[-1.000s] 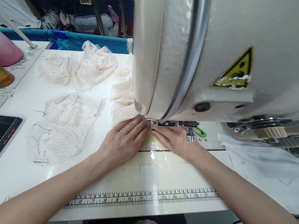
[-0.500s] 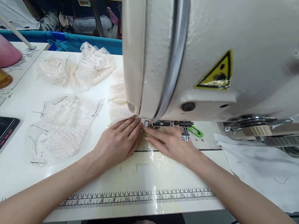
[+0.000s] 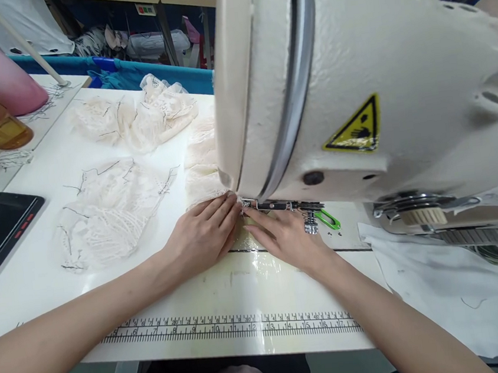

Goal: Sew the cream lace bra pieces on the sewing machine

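Note:
The cream lace fabric (image 3: 203,170) runs up to the needle area of a white sewing machine (image 3: 341,52) and partly disappears behind its head. My left hand (image 3: 204,227) lies flat over the fabric's near edge, fingers stretched toward the presser foot. From the other side, my right hand (image 3: 287,233) reaches in with fingers extended and thumb apart, its fingertips beside the needle area. A metal guide with a knurled screw (image 3: 310,223) covers part of that hand. Needle and seam are hidden by the machine and my fingers.
Two more lace pieces with loose dark threads, one nearer (image 3: 105,219) and one farther (image 3: 135,118), lie on the left. A phone (image 3: 2,236) and a pink thread cone (image 3: 0,64) stand beyond. Green thread snips (image 3: 328,220) and white cloth (image 3: 451,290) are at right. A printed ruler (image 3: 232,327) edges the table.
The camera view has shifted slightly, so the table items appear farther right. Both hands keep nearly the same pose at the needle area, with the fingertips a little closer together.

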Demonstrator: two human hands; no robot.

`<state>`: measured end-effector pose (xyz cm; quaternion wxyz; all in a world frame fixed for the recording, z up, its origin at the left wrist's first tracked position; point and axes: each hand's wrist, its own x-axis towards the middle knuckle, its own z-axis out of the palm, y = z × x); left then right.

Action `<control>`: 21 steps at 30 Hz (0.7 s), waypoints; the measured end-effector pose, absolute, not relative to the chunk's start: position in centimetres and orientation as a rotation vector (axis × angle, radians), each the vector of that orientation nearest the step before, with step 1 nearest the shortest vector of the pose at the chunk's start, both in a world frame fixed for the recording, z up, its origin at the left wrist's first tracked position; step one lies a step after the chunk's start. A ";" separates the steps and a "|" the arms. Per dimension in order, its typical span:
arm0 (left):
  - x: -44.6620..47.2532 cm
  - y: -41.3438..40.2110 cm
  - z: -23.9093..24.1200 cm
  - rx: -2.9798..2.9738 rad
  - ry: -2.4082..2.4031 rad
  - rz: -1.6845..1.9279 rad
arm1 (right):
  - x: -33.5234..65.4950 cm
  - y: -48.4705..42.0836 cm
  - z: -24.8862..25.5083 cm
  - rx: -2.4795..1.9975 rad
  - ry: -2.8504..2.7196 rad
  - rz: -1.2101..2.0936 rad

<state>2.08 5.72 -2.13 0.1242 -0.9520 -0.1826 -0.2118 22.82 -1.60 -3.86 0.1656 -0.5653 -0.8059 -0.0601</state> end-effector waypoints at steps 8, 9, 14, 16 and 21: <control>2.1 5.7 -2.2 -2.757 -0.542 -0.627 | 22.9 -1.7 -3.7 -1.600 -2.221 -0.240; 2.1 5.7 -2.3 -2.751 -0.542 -0.629 | 22.9 -1.7 -3.6 -1.611 -2.191 -0.270; 2.1 5.7 -2.3 -2.743 -0.540 -0.614 | 22.7 -1.7 -3.0 -1.667 -2.141 -0.425; 2.1 5.7 -2.3 -2.749 -0.541 -0.614 | 22.7 -1.7 -3.0 -1.652 -2.175 -0.379; 2.1 5.7 -2.3 -2.735 -0.522 -0.627 | 22.8 -1.6 -3.3 -1.664 -2.208 -0.338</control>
